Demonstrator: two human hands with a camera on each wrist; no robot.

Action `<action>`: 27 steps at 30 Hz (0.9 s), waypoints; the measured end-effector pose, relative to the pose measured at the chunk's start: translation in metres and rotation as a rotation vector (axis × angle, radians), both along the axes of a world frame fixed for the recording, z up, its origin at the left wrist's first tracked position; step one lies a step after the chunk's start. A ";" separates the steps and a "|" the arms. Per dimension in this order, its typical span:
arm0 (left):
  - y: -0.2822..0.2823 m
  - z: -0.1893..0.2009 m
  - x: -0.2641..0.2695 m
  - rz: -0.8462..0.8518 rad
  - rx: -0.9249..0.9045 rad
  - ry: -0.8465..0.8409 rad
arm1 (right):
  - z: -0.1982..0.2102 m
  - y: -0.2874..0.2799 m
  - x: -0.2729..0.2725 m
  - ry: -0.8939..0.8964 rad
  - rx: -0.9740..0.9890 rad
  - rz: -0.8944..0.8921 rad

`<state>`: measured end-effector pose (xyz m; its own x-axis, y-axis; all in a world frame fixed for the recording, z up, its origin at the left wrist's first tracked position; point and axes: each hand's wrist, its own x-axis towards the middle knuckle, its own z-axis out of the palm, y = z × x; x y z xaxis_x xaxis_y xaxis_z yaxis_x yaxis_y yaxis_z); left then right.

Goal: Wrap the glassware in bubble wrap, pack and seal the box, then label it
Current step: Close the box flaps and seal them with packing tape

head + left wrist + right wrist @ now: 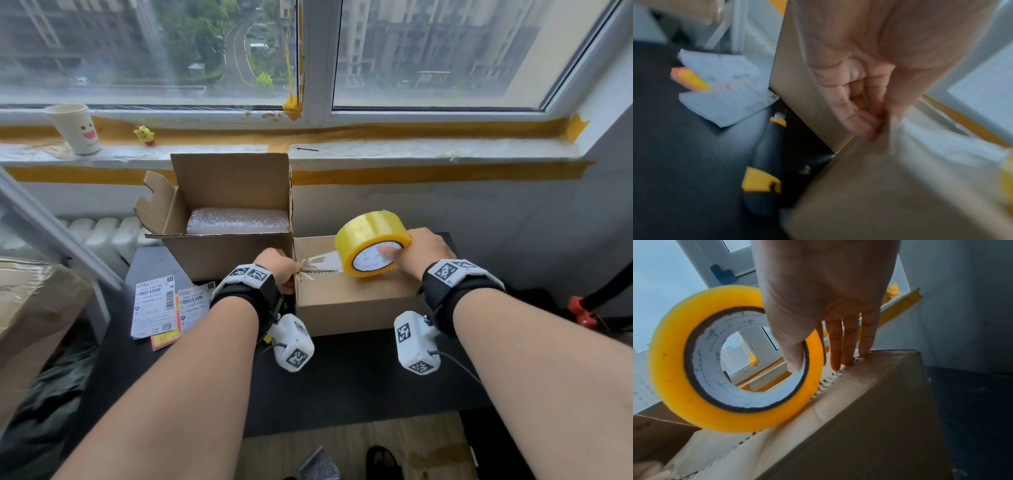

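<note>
A closed cardboard box (356, 301) lies on the black table (342, 380). My right hand (397, 245) grips a yellow tape roll (371, 243) standing on the box top, thumb (795, 356) inside the core and fingers (849, 340) behind the roll (735, 360), reaching down to the box (859, 426). A clear tape strip (322, 262) runs from the roll to the box's left edge. There my left hand (294, 272) pinches its free end, fingers (857, 113) curled. Behind stands an open box (219, 253) holding a bubble-wrapped bundle (238, 221).
Shipping labels (157, 306) lie left of the boxes, and a black-and-yellow utility knife (764, 162) lies beside the closed box. A paper cup (75, 128) and a yellow toy (145, 134) stand on the windowsill. A large wrapped carton (30, 315) is at far left, a red clamp (582, 308) at right.
</note>
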<state>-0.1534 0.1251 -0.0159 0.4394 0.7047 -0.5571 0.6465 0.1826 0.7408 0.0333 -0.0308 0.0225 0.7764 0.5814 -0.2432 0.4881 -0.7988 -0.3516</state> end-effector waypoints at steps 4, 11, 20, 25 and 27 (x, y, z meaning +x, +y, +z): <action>-0.008 -0.003 -0.001 -0.133 0.222 0.083 | 0.000 -0.003 -0.003 0.019 0.035 -0.001; -0.010 -0.014 -0.004 -0.164 0.332 0.112 | 0.001 -0.002 -0.004 0.025 0.037 0.001; -0.009 -0.013 -0.006 -0.182 0.338 0.126 | 0.006 -0.006 -0.003 -0.116 0.002 -0.053; -0.009 -0.016 -0.006 -0.147 0.327 0.089 | 0.022 -0.026 0.021 -0.203 0.009 -0.115; -0.010 -0.017 -0.005 -0.131 0.331 0.086 | 0.023 -0.027 0.023 -0.195 0.044 -0.134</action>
<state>-0.1583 0.1153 -0.0333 0.4992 0.7940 -0.3468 0.7109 -0.1465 0.6879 0.0561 -0.0574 0.0457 0.8769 0.4771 -0.0581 0.4410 -0.8468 -0.2974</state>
